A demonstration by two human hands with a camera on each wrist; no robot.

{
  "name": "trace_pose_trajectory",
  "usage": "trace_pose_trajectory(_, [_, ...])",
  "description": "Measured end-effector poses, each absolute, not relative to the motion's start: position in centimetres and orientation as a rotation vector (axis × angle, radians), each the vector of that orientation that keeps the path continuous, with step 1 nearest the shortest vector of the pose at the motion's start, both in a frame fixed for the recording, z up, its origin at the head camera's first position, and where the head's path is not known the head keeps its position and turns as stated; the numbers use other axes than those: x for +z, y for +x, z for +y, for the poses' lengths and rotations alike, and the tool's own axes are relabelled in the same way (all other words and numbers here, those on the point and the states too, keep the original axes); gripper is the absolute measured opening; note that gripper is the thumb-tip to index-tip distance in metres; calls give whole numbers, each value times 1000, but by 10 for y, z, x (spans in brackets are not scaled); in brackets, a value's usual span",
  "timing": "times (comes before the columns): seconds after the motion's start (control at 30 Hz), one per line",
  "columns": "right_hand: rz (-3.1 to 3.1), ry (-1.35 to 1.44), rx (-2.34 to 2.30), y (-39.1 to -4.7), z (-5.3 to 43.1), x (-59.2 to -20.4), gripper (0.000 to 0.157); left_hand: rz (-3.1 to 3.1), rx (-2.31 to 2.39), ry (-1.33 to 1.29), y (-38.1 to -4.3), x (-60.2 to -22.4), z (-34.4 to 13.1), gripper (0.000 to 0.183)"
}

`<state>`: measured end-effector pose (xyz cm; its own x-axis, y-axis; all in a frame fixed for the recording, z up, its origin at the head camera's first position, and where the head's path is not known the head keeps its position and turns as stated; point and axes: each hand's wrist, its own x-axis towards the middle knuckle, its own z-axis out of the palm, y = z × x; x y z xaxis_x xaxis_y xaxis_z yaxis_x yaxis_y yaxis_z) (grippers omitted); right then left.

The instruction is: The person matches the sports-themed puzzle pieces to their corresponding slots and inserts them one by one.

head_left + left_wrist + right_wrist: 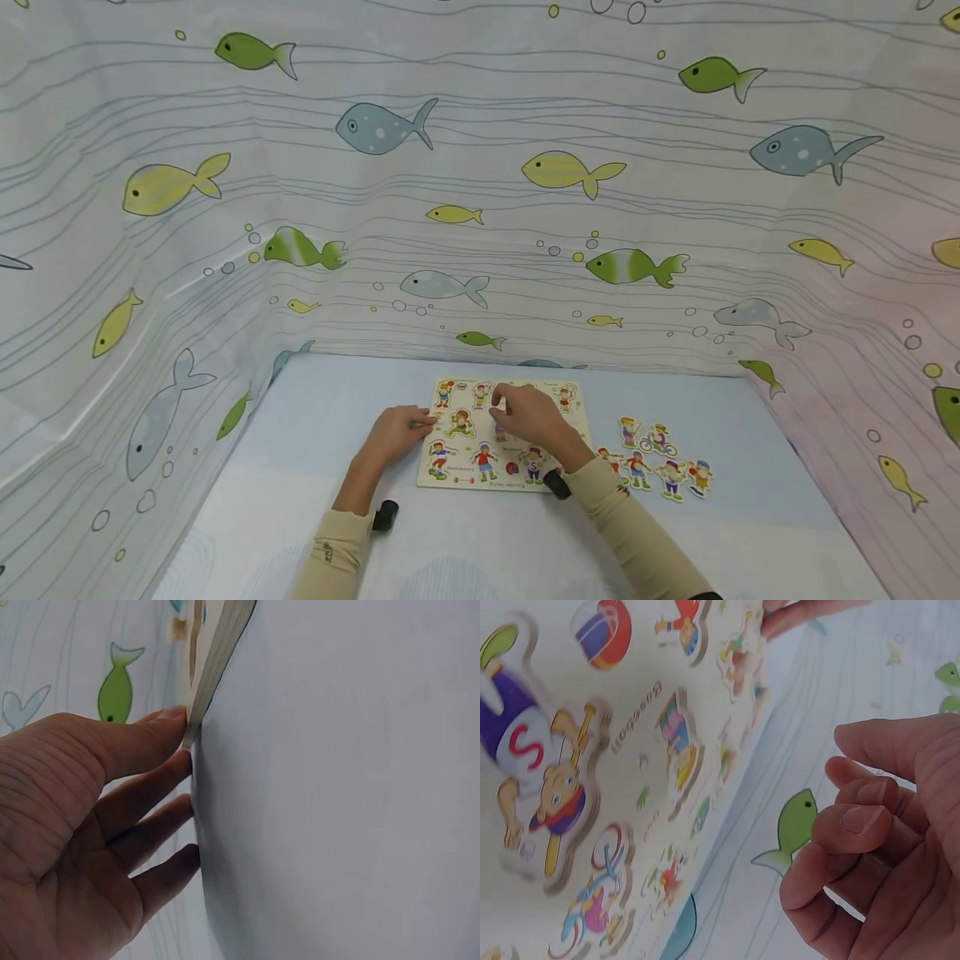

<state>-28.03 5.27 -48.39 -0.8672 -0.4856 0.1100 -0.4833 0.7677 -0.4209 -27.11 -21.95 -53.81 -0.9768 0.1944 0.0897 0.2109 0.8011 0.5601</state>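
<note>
A cream wooden puzzle board [425, 471] with pictures of children at sports lies on the table. My left hand [396, 432] is at its left edge. In the left wrist view the thumb [154, 742] touches the board's side, and the other fingers extend down to the tabletop. Over the upper middle of the board hovers my right hand [531, 417], its fingers loosely bent and nothing between them. The right wrist view shows a gap between thumb and fingertips. A baseball player piece [526, 746] with an S on the shirt sits on the board near that wrist.
Several loose figure pieces [637, 469] lie on the table to the right of the board, one a cyclist [658, 440]. A fish-patterned sheet [510, 250] surrounds the pale table [450, 542] at the back and both sides.
</note>
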Motion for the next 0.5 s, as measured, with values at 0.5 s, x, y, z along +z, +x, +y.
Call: trace_pose_trajectory(0.5, [3019,-756,-644,-267,83,-477,14,-2953,-957,-321,-270,-535,-218,19])
